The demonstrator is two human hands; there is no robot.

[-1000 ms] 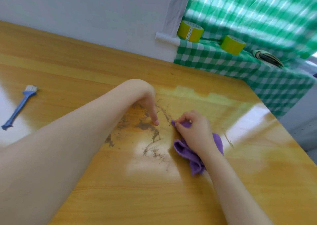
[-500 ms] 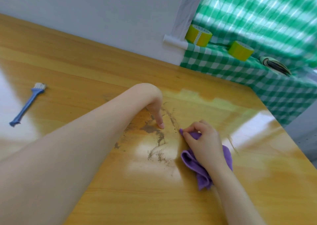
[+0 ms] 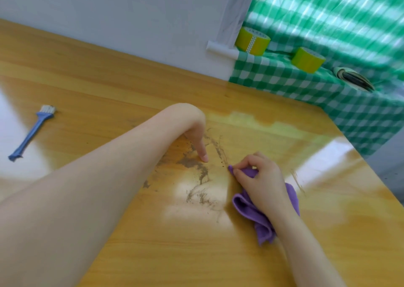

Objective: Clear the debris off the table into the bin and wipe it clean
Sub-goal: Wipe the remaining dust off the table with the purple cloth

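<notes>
Cloth (image 3: pixel 247 210) sits gripped by right hand (image 3: pixel 262 184) beside dirt (image 3: pixel 197 168).

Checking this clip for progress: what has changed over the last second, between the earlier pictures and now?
Nothing visibly moved beyond a slight camera shift. The right hand still pinches the purple cloth beside the debris. The left hand still has a fingertip down among it on the table. Nothing was taken up or let go. The blue brush lies where it was.
</notes>
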